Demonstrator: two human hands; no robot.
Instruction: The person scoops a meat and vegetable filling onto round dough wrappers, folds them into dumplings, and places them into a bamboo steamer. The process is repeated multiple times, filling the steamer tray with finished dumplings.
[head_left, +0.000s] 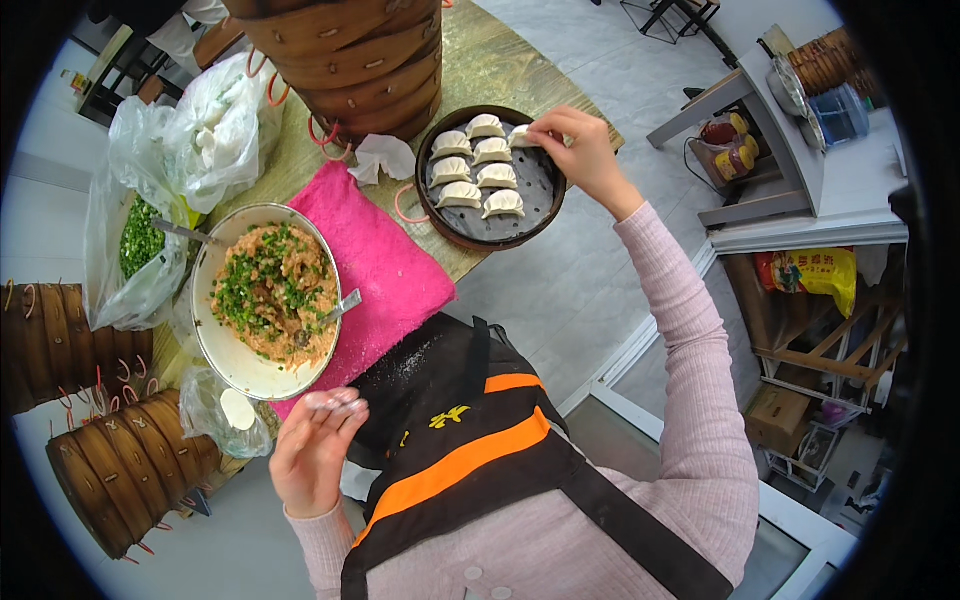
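My right hand (579, 148) pinches a pleated dumpling (519, 136) at the far right rim of a round steamer basket (484, 244). Several white dumplings (492, 151) sit in two rows on its perforated dark liner (531, 199). With floury fingertips, my left hand (319, 450) hovers empty and loosely curved near the table edge. Just beyond it stands a white bowl (251, 381) of minced filling (296, 300) topped with chopped green onion. A metal utensil handle (345, 307) sticks out on the bowl's right. One round dough wrapper (238, 409) lies on a plastic bag (259, 441) to the left.
A tall stack of bamboo steamers (352, 67) rises behind a pink cloth (375, 255) and crumpled white paper (382, 159). More steamer stacks (127, 472) stand at left. Plastic bags (225, 142) hold white pieces and chopped greens (141, 238). A shelf unit (847, 176) stands right.
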